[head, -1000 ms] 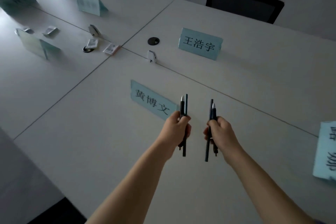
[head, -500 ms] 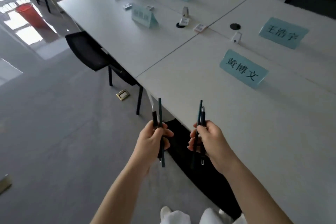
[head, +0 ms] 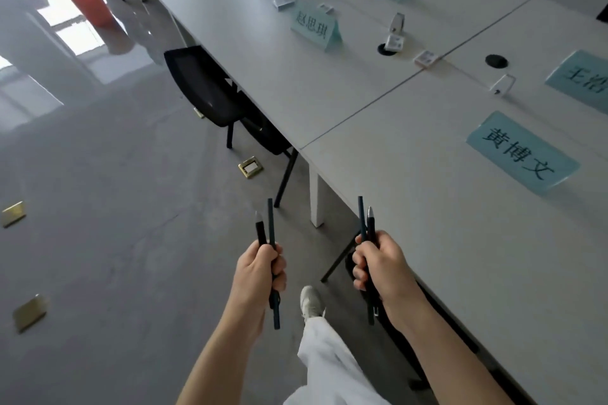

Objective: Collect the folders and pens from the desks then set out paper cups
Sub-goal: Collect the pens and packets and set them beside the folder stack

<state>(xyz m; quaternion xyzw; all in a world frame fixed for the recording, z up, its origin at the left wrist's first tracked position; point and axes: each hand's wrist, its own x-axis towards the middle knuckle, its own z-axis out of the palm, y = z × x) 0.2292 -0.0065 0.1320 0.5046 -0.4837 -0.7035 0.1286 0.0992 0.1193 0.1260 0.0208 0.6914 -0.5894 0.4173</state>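
My left hand (head: 260, 268) grips two dark pens (head: 270, 223) upright over the grey floor, left of the desk's edge. My right hand (head: 378, 265) grips two more dark pens (head: 366, 222), one with a silver tip, at the near edge of the white desk (head: 444, 240). Both fists are curled round the pens' middles, with the tips sticking up and the tails hanging below. No folders or paper cups are in view.
Pale blue name cards (head: 523, 153) stand on the joined white desks, with small cards and cable ports between them. A black chair (head: 210, 89) is tucked at the desk's left side. A red bin (head: 87, 2) stands far left. Brass floor boxes (head: 250, 168) dot the floor.
The view has swung left and away from the desk top, so my hands now hang over the floor and the desk's edge. Both hands keep their pens.
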